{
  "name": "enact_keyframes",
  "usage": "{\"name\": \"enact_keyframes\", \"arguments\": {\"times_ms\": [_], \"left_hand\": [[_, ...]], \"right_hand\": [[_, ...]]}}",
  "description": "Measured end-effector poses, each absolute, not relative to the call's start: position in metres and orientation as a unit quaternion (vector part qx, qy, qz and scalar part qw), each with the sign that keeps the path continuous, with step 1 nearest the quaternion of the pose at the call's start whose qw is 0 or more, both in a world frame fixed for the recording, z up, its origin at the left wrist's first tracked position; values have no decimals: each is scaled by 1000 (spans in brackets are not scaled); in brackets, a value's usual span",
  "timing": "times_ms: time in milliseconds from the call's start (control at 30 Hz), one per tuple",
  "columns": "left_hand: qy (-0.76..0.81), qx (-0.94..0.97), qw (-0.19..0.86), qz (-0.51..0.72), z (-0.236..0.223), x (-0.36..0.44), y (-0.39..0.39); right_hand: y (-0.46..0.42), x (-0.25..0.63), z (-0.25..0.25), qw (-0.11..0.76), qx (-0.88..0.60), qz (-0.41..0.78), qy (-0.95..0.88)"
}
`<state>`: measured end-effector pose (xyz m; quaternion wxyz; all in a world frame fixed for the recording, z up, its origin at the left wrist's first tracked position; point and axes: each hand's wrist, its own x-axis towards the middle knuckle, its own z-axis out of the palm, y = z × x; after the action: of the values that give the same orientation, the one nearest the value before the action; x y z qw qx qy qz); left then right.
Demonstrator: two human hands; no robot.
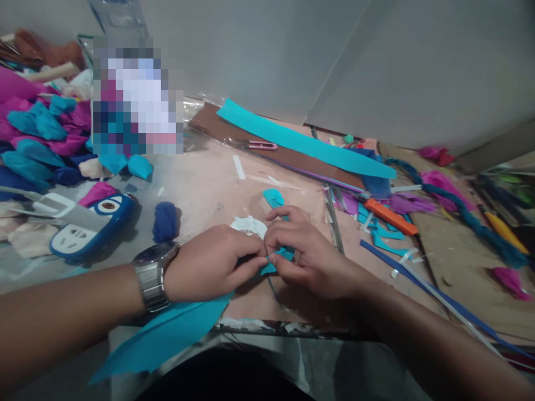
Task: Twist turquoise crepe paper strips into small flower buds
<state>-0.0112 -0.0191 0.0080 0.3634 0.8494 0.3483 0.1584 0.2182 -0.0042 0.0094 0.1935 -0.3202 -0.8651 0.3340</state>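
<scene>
Near front edge of surface (196, 186), working w/ L hand (211, 259) and R hand (311, 253) nearly tip to tip, pinching a small teal piece (268, 269) right btwn them. About equally near both grips; can't tell long axis tbh, mostly covered.

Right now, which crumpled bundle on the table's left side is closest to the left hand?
The dark blue bundle lying by itself, just beyond the left hand's wristwatch; the other bundles lie farther left or farther back.
</scene>
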Motion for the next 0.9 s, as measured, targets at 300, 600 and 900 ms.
{"name": "enact_keyframes", "arguments": {"times_ms": [300,600,900], "left_hand": [[377,830,373,172,5,-14,-16],[374,828,384,163,7,-13,-17],[370,831,383,161,6,-14,-17]], "right_hand": [[-2,220,3,218,-326,299,-870],[-3,219,6,203,-318,308,-873],[-1,222,8,190,-299,313,-881]]}}
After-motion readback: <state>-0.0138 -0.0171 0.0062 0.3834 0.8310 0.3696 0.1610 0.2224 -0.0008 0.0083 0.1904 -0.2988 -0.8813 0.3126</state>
